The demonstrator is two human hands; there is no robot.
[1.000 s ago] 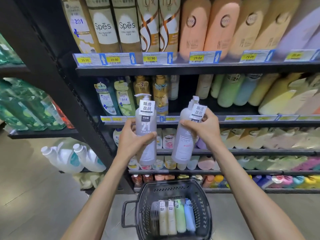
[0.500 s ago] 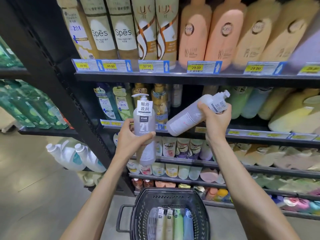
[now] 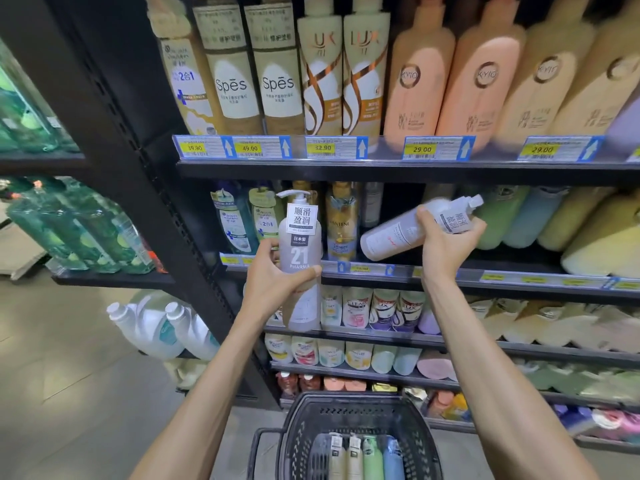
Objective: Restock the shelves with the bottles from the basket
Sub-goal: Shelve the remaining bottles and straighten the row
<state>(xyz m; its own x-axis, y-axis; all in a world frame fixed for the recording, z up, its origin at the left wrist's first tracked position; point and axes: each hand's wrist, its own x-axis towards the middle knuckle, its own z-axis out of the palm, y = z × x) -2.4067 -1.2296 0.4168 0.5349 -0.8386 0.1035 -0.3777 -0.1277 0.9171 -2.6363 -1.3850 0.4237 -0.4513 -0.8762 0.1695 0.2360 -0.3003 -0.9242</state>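
My left hand (image 3: 273,282) grips a grey pump bottle (image 3: 300,251) marked "21 PHARMA", held upright in front of the second shelf (image 3: 485,282). My right hand (image 3: 446,244) grips a second grey pump bottle (image 3: 394,233) near its neck; it lies tilted almost flat, base pointing left into a dark gap on that shelf beside a gold Pantene bottle (image 3: 341,223). Below, a black basket (image 3: 419,431) holds several upright bottles (image 3: 363,459), white, green and blue.
Cream, gold and peach bottles fill the top shelf (image 3: 381,166) above price tags. Green, blue and yellow bottles (image 3: 540,220) crowd the second shelf's right part. Lower shelves carry small pouches. A black upright post (image 3: 145,188) and large white jugs (image 3: 152,327) stand at left.
My right hand tipped its bottle from upright to nearly flat and raised it up and right toward the second shelf's gap. The left bottle stayed upright; the view tilted upward.
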